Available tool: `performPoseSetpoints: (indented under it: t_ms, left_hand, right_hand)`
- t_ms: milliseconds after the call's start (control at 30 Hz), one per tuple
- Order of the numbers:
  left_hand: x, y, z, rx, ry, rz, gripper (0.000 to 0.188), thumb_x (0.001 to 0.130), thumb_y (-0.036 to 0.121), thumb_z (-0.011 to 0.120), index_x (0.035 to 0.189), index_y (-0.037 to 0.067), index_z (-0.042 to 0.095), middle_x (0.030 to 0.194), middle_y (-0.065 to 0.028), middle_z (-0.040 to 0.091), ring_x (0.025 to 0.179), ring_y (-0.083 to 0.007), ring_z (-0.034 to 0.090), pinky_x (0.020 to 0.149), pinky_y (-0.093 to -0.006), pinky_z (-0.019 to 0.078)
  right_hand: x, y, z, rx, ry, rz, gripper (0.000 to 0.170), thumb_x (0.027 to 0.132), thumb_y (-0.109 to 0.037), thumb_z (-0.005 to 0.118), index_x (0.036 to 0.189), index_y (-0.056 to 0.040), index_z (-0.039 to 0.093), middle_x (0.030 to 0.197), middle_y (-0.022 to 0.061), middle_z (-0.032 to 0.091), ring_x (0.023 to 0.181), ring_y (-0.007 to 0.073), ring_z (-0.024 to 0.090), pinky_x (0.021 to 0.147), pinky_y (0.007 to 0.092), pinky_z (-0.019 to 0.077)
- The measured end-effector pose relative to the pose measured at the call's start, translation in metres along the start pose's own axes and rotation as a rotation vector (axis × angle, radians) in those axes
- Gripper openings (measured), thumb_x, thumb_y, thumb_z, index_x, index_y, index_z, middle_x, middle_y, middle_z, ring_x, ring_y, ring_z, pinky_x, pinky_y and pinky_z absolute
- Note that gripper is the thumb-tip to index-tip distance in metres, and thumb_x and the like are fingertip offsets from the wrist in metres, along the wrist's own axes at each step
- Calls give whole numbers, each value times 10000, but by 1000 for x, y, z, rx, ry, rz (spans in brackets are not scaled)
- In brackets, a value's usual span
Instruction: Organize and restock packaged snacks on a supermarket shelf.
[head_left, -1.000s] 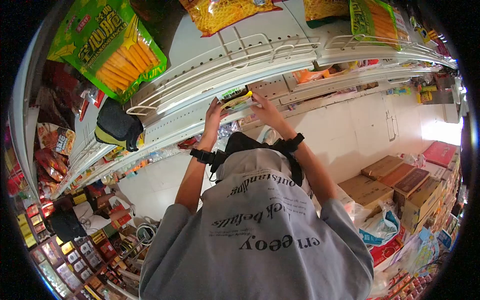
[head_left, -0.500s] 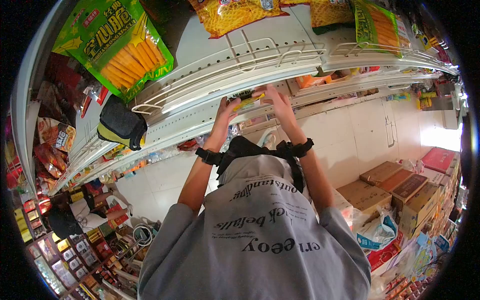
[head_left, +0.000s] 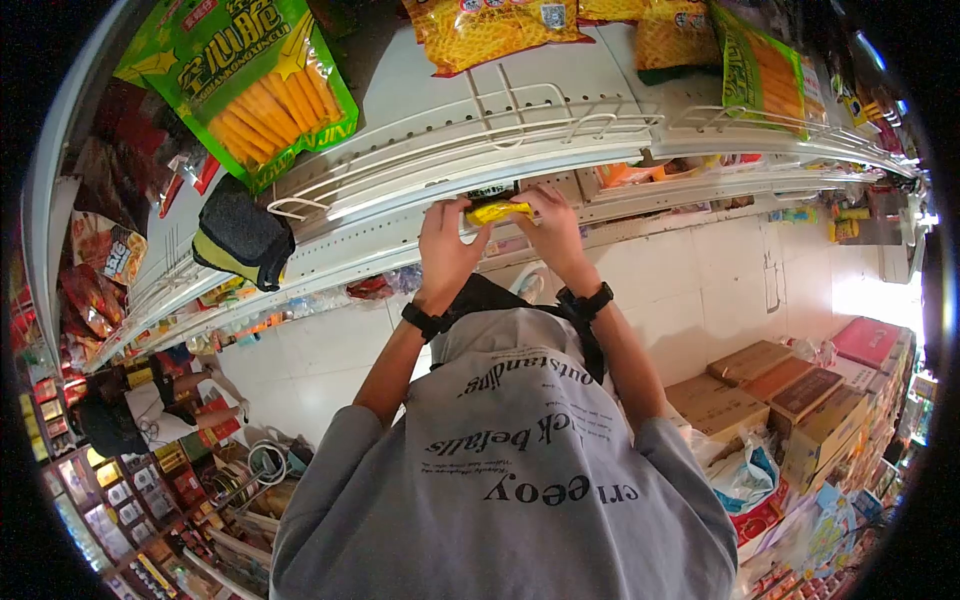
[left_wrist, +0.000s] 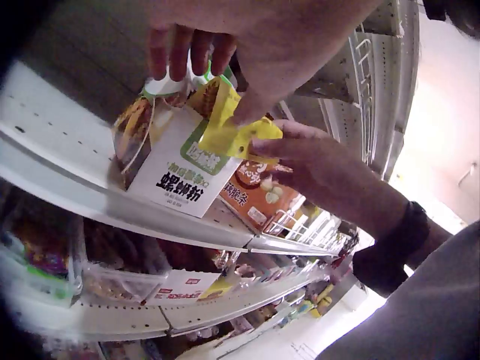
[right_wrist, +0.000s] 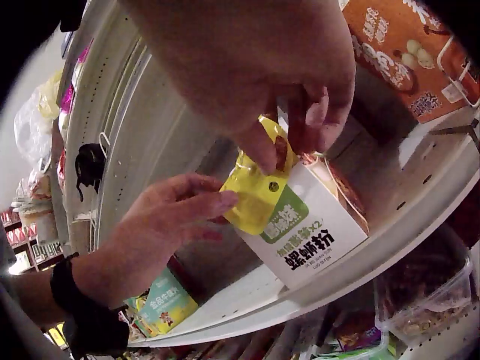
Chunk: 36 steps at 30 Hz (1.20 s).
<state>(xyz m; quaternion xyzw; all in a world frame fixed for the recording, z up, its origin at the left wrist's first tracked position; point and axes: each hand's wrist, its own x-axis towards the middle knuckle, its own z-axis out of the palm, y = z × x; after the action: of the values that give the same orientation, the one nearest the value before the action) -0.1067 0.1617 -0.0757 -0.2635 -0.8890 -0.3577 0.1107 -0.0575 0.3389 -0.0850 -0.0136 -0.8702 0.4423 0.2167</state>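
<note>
A small yellow snack packet (head_left: pixel 497 212) is between my two hands, close over the front of a white printed display box (left_wrist: pixel 176 169). My left hand (head_left: pixel 448 250) pinches one end, with its thumb against the packet in the left wrist view. The other end is pinched by my right hand (head_left: pixel 552 235), its thumb lying on the yellow face in the right wrist view. The box stands on a lower shelf (right_wrist: pixel 240 307), with green and black lettering on its front. The hands partly cover the packet and the box's opening.
An orange box (left_wrist: pixel 262 196) stands beside the white one. Above, a wire-fenced shelf (head_left: pixel 400 125) bears a large green snack bag (head_left: pixel 250 95) and yellow bags (head_left: pixel 490 35). Cardboard boxes (head_left: pixel 760 385) are stacked on the right. Another person (head_left: pixel 150 410) is at the far left.
My hands have drawn closer together around the packet, the left one shifting right. The packet has turned, so more of its yellow face shows. The head view has shifted slightly.
</note>
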Motion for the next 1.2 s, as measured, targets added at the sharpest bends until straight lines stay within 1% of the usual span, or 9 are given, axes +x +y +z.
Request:
performPoseSetpoints:
  t_ms: [33, 233, 333, 433, 700, 933, 1000, 1133, 1200]
  left_hand:
    - [1, 1, 1, 3, 4, 72, 425, 694, 195, 783, 1034, 36, 585, 937, -120, 582, 868, -292, 572, 723, -371, 475]
    - [2, -5, 3, -35, -3, 19, 234, 728, 152, 752, 911, 50, 647, 887, -90, 625, 837, -284, 590, 709, -369, 482]
    - [5, -11, 1, -67, -11, 43, 179, 754, 159, 718, 900, 66, 672, 826, -80, 634, 787, -296, 588, 693, -381, 475]
    - [8, -15, -3, -110, -41, 41, 184, 760, 156, 711, 917, 66, 676, 822, -92, 641, 786, -302, 598, 689, -387, 480]
    - [11, -7, -6, -108, -46, 43, 209, 778, 116, 693, 976, 53, 672, 864, -118, 650, 819, -310, 614, 720, -374, 498]
    - [21, -17, -3, 23, -49, 148, 196, 788, 163, 687, 959, 69, 676, 861, -111, 665, 775, -310, 627, 686, -385, 499]
    - [26, -21, -3, 54, -95, 152, 186, 790, 170, 684, 949, 73, 678, 851, -107, 666, 754, -313, 627, 675, -392, 497]
    - [32, -23, 0, 125, -85, 238, 173, 785, 179, 688, 928, 82, 683, 835, -94, 663, 700, -310, 623, 646, -405, 491]
    - [28, -23, 0, 107, -89, 209, 167, 783, 178, 689, 920, 82, 683, 841, -89, 660, 709, -307, 621, 649, -401, 489]
  right_hand:
    - [1, 1, 1, 0, -5, -3, 210, 733, -79, 679, 933, -67, 617, 902, 106, 602, 871, 319, 557, 749, 388, 464]
    - [3, 1, 1, -69, -70, 32, 169, 746, -90, 681, 904, -60, 628, 887, 98, 597, 869, 309, 564, 744, 386, 470]
    - [6, -3, -3, -56, -57, -75, 170, 762, -92, 672, 925, -56, 637, 883, 94, 598, 859, 310, 568, 740, 387, 473]
    - [7, -4, -4, -30, -61, -133, 188, 774, -97, 666, 955, -49, 643, 884, 91, 599, 853, 312, 571, 736, 387, 475]
    - [12, 7, 9, -66, -51, -189, 99, 774, -73, 654, 817, -16, 584, 780, 123, 546, 748, 324, 523, 670, 402, 436]
    - [20, 15, 8, -171, -58, -291, 73, 771, -72, 629, 829, -30, 616, 828, 95, 571, 817, 296, 533, 713, 387, 450]
    - [26, 20, 6, -421, -60, -522, 121, 748, -118, 657, 821, -43, 595, 832, 81, 561, 835, 274, 549, 727, 367, 480]
    - [29, 25, 10, -433, -25, -492, 128, 742, -146, 659, 806, -49, 606, 847, 83, 562, 849, 267, 552, 729, 365, 484]
    - [26, 32, 14, -425, -88, -472, 116, 743, -142, 650, 771, -44, 595, 866, 86, 561, 867, 267, 553, 726, 374, 482]
